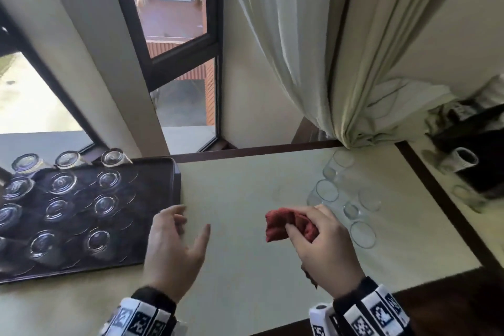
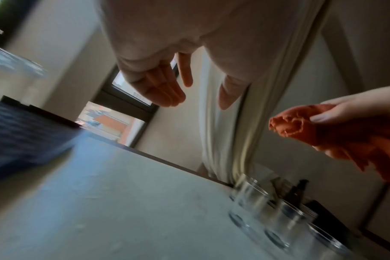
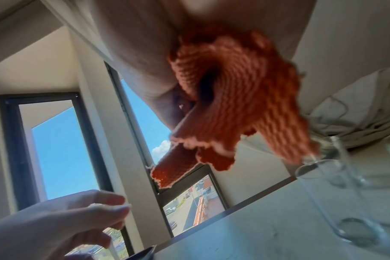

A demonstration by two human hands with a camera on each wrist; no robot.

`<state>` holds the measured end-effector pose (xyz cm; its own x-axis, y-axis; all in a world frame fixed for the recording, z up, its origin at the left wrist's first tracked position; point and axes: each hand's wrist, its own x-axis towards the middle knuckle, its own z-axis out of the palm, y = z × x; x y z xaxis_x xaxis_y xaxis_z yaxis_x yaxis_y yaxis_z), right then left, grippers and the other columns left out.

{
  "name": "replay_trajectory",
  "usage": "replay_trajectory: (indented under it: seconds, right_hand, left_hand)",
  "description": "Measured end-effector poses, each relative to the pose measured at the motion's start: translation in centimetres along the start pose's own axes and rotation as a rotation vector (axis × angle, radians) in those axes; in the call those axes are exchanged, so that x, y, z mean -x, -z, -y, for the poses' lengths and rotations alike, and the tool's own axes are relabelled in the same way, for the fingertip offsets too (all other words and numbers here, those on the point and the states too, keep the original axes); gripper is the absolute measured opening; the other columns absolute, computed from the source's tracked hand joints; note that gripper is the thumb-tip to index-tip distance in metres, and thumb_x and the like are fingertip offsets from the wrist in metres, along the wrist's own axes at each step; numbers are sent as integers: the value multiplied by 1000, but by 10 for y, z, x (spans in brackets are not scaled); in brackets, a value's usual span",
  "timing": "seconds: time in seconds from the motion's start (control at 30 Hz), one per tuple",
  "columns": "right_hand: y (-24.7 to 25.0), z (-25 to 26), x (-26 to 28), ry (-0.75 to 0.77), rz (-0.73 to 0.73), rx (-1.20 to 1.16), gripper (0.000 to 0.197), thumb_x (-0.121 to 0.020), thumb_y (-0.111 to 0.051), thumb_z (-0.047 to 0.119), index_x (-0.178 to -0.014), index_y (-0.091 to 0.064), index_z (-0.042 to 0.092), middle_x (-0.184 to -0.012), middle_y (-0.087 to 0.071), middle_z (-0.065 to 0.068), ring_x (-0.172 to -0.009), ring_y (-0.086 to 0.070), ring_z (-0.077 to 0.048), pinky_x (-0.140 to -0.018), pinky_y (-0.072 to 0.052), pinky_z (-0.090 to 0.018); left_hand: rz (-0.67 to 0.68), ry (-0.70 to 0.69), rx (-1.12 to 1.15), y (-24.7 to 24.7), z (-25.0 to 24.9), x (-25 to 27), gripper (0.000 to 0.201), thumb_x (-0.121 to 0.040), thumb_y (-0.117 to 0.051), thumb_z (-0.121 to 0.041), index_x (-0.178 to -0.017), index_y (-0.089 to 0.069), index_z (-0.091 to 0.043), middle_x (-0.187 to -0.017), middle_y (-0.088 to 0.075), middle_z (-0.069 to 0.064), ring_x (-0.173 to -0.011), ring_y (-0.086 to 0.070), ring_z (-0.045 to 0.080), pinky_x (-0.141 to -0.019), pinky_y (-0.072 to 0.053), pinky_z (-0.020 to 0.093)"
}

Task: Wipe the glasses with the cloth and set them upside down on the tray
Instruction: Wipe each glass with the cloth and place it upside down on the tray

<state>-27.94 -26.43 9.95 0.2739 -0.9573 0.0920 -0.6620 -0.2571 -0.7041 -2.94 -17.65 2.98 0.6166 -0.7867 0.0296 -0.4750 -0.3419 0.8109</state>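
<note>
My right hand [image 1: 308,229] grips a bunched red cloth [image 1: 283,224] above the table, near its middle; the cloth [image 3: 229,98] hangs from the palm in the right wrist view. My left hand [image 1: 188,224] hovers open and holds nothing, just right of the dark tray [image 1: 174,172]. Several clear glasses [image 1: 62,181] stand upside down on the tray. Several more glasses [image 1: 327,191] stand upright on the table behind and to the right of the cloth. In the left wrist view the open fingers [image 2: 167,91] hang above the table, with the cloth [image 2: 323,130] at the right.
The cream table [image 1: 245,191] has a dark wooden border [image 1: 441,199]. A pale curtain [image 1: 341,63] hangs down to its far right corner. A window [image 1: 174,35] lies behind. Dark objects and a rolled paper [image 1: 461,161] sit on the surface at the far right.
</note>
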Motion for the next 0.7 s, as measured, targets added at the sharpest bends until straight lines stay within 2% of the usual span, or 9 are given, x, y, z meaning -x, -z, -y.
replay_trajectory:
  seconds: [0.1,0.17,0.27,0.3,0.37,0.4,0.47,0.57,0.7]
  right_hand:
    - [25,-31,-1,-93,-51,-13,23,-85,-75,26,-99,-69,43,-82,-58,11,-62,-62,-8,-63,-55,-28]
    - [45,-50,-2,-150,-70,-18,19,-86,-74,27,-100,-70,39,-80,-63,12,-57,-61,-6,-62,-58,-32]
    - [74,-76,-7,-219,-96,-1,12,-87,-73,30,-97,-70,36,-75,-69,15,-57,-61,-1,-61,-59,-30]
    - [83,-85,-8,-228,-108,10,10,-87,-73,30,-93,-68,37,-73,-69,17,-60,-64,-1,-62,-59,-28]
    - [99,-100,-9,-234,-126,46,13,-87,-73,30,-88,-64,40,-71,-67,20,-74,-64,6,-62,-52,-11]
    - [105,-107,-10,-246,-131,56,13,-88,-72,30,-87,-63,40,-71,-67,20,-77,-63,7,-63,-50,-10]
    - [117,-120,-11,-282,-138,60,9,-89,-70,33,-84,-64,36,-69,-67,17,-74,-63,5,-63,-51,-14]
    - [131,-134,-14,-333,-139,29,9,-92,-67,36,-84,-64,32,-68,-69,14,-67,-65,1,-64,-55,-24]
    - [141,-141,-17,-365,-132,-4,10,-94,-64,37,-86,-65,31,-71,-70,13,-69,-65,2,-62,-53,-19]
  left_hand:
    - [201,-83,37,-66,-36,-5,53,-85,-84,-37,-125,-52,-31,-105,-57,-14,-92,-60,3,-77,-50,25]
    - [322,-118,13,-111,-60,-12,48,-87,-82,-42,-123,-51,-35,-105,-58,-17,-94,-60,1,-82,-53,27]
    - [484,-145,-52,-180,-88,-22,53,-90,-78,-45,-133,-51,-30,-116,-62,-10,-106,-64,10,-96,-54,33]
    - [528,-150,-92,-202,-95,-25,63,-90,-78,-45,-141,-47,-28,-127,-61,-5,-116,-62,14,-103,-51,34]
    - [589,-156,-161,-239,-109,-29,88,-88,-81,-46,-158,-32,-24,-150,-49,3,-139,-49,20,-117,-41,34]
    - [603,-149,-186,-254,-115,-32,99,-86,-82,-46,-163,-24,-23,-157,-42,4,-146,-42,23,-121,-36,35]
    - [616,-148,-234,-279,-123,-39,114,-83,-86,-49,-167,-14,-22,-164,-34,6,-151,-35,27,-124,-31,37]
    - [674,-192,-310,-310,-131,-48,123,-79,-87,-55,-168,-9,-22,-167,-30,6,-153,-33,28,-125,-30,38]
    - [710,-230,-365,-330,-141,-55,105,-85,-84,-50,-165,-21,-22,-161,-39,5,-147,-41,27,-122,-37,39]
